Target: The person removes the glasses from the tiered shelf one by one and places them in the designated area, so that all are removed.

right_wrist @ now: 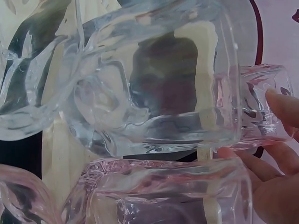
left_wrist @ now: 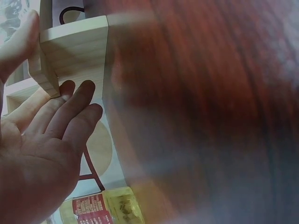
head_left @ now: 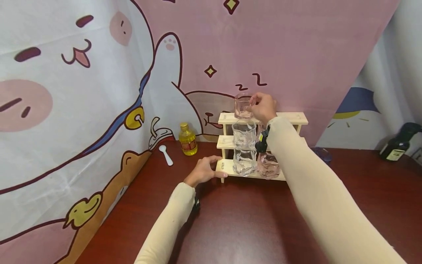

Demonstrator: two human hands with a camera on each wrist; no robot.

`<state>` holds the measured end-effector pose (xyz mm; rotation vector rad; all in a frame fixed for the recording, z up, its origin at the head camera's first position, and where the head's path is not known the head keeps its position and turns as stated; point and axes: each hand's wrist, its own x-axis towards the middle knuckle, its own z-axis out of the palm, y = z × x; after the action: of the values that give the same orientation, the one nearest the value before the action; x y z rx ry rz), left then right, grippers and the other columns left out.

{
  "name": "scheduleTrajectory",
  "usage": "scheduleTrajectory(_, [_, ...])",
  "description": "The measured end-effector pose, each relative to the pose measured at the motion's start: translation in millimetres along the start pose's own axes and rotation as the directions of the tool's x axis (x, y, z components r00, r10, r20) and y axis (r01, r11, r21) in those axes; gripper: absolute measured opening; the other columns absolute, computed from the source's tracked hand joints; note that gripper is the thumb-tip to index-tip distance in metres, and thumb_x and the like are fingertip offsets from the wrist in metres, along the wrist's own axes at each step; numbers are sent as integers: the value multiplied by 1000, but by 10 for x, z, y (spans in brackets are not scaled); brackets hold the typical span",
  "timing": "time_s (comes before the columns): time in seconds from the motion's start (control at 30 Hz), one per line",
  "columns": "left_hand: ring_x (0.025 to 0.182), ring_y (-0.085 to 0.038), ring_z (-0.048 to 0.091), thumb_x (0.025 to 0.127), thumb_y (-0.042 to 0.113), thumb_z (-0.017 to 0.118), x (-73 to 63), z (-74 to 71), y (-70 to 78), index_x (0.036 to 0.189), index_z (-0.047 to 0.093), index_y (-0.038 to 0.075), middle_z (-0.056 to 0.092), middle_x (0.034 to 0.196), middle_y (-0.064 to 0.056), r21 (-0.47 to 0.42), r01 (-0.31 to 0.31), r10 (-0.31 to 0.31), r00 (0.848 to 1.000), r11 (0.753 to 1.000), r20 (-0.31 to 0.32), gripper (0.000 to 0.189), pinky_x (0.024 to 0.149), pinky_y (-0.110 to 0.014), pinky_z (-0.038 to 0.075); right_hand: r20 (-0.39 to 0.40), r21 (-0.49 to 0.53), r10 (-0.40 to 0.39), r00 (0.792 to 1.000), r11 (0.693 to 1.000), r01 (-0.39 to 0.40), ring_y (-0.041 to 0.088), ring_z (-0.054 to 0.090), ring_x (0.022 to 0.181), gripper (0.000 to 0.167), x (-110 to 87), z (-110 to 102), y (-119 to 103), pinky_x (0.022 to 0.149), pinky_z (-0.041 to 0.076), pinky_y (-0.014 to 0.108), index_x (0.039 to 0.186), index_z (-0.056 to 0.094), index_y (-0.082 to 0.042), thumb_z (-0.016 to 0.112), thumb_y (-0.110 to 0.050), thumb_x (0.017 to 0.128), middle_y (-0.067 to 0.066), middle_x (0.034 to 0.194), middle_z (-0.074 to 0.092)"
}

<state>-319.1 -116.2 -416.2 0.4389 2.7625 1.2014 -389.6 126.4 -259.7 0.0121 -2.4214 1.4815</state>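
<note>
A three-tier wooden rack point(head_left: 293, 117) stands on the table against the wall. My left hand point(head_left: 204, 170) grips the left end of its bottom shelf, with the thumb on one side of the board and fingers on the other in the left wrist view. On the top shelf, at the left, my right hand point(head_left: 265, 107) pinches a pink glass point(head_left: 242, 106) by its right side. Below it are a clear glass point(head_left: 244, 134) on the middle shelf and another clear glass point(head_left: 244, 161) on the bottom one. Beside that sits a pink glass point(head_left: 268, 167); the right arm hides part of the middle shelf.
Left of the rack stand a bottle of yellow oil point(head_left: 188, 141) and a white spoon point(head_left: 166, 155). A blue-rimmed glass bowl point(head_left: 321, 154) lies partly behind the right sleeve. A dark bottle point(head_left: 399, 143) is at the far right. A cartoon-printed cloth point(head_left: 290, 55) covers the wall.
</note>
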Motion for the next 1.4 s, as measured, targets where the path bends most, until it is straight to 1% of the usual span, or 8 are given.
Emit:
scheduleTrajectory(0.13, [129, -25, 59, 75, 28, 90, 0, 21, -8, 137, 61, 13, 64, 139, -8, -15, -4, 4, 1000, 1000, 12, 70, 107, -43, 49, 1, 2, 26, 1000, 1000, -26, 33, 36, 129, 18, -28, -32, -6, 116, 26, 52, 89, 60, -11, 78, -11, 86, 5, 108, 59])
scheduleTrajectory(0.3, [133, -27, 56, 75, 28, 90, -5, 5, -13, 138, 61, 13, 63, 141, -8, -9, 4, -4, 1000, 1000, 6, 71, 110, -45, 46, -2, -4, 47, 999, 999, -47, 23, 42, 108, 21, -41, -37, -11, 101, 37, 45, 87, 57, -15, 79, -15, 87, 1, 96, 53])
scheduleTrajectory(0.53, [135, -30, 54, 75, 29, 90, 16, -20, 12, 138, 61, 13, 61, 143, -9, -12, 1, -1, 1000, 1000, 0, 72, 111, -46, 45, 19, -5, 47, 999, 999, -47, 25, 41, 116, 26, -25, -83, -31, 105, 35, 48, 82, 54, -19, 79, -20, 87, -2, 97, 51])
scheduleTrajectory(0.67, [132, -27, 57, 74, 29, 90, 6, -7, -2, 137, 61, 13, 63, 141, -9, -14, 5, -5, 1000, 1000, 0, 72, 110, -45, 46, 15, 1, 59, 998, 998, -59, 17, 41, 97, 31, -36, -79, -39, 87, 40, 37, 80, 49, -18, 79, -13, 85, -2, 87, 46])
scheduleTrajectory(0.83, [128, -25, 60, 74, 29, 90, 1, 11, -7, 137, 61, 12, 64, 138, -10, -29, -2, 3, 1000, 1000, 3, 71, 108, -44, 48, 17, 4, 54, 998, 999, -54, 16, 40, 95, 35, -31, -76, -35, 67, 41, 27, 78, 45, -17, 77, -6, 84, -1, 85, 43])
scheduleTrajectory(1.0, [129, -25, 59, 74, 28, 90, -2, 14, -1, 137, 61, 12, 64, 139, -10, -28, -7, 7, 1000, 1000, 3, 71, 108, -44, 47, 3, 17, 44, 999, 999, -44, 19, 44, 99, 34, 2, -90, -28, 79, 44, 31, 100, 57, -12, 83, -7, 79, 5, 100, 53])
scheduleTrajectory(1.17, [131, -27, 58, 74, 30, 90, -5, 6, -6, 137, 61, 12, 64, 140, -9, -15, -13, 13, 1000, 1000, 5, 71, 108, -45, 48, 18, 16, 27, 999, 999, -27, 27, 50, 118, 69, 36, -121, -49, 99, 48, 40, 138, 54, -14, 84, -3, 77, 14, 137, 54])
scheduleTrajectory(1.4, [129, -27, 60, 74, 28, 90, -3, 11, 0, 137, 61, 11, 65, 138, -10, -35, -14, 14, 1000, 999, 5, 71, 107, -45, 48, 44, 30, -5, 999, 1000, 4, 31, 45, 137, 85, 73, -197, -127, 115, 41, 42, 152, 41, -13, 82, 0, 78, 16, 151, 47])
